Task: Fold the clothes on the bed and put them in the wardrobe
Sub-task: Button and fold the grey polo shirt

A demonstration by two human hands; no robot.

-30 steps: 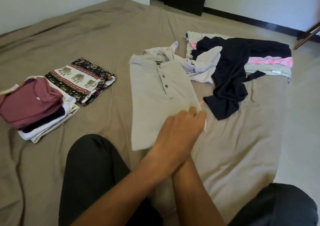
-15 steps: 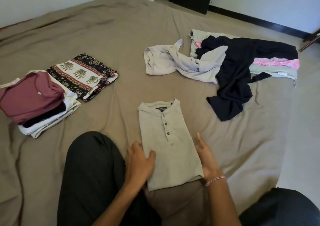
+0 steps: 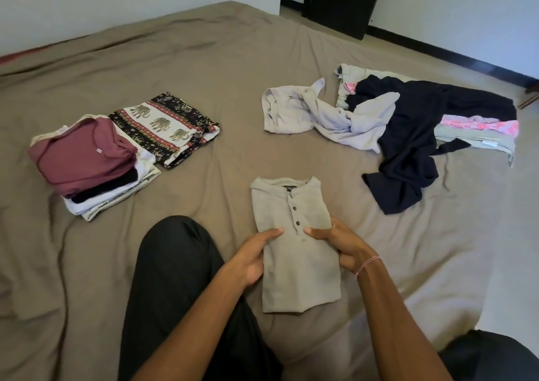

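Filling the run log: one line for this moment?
phase: folding; left grip: holds shirt; right grip: holds shirt; folded stack: left; unfolded pile: right

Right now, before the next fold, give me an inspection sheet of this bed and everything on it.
Surface: wrinkled taupe bedsheet covering the bed.
Job's things: folded grey button-neck shirt in front of the person; folded stack topped by a maroon top at left; folded elephant-print cloth beside it; unfolded heap at right with a pale grey garment, a dark navy garment and a pink patterned piece.
Clutter: nothing seen.
Hands: left hand grips the shirt's left edge, right hand its right edge, thumbs on top.
Cables: nothing seen.
Surroundings: white walls, dark door.
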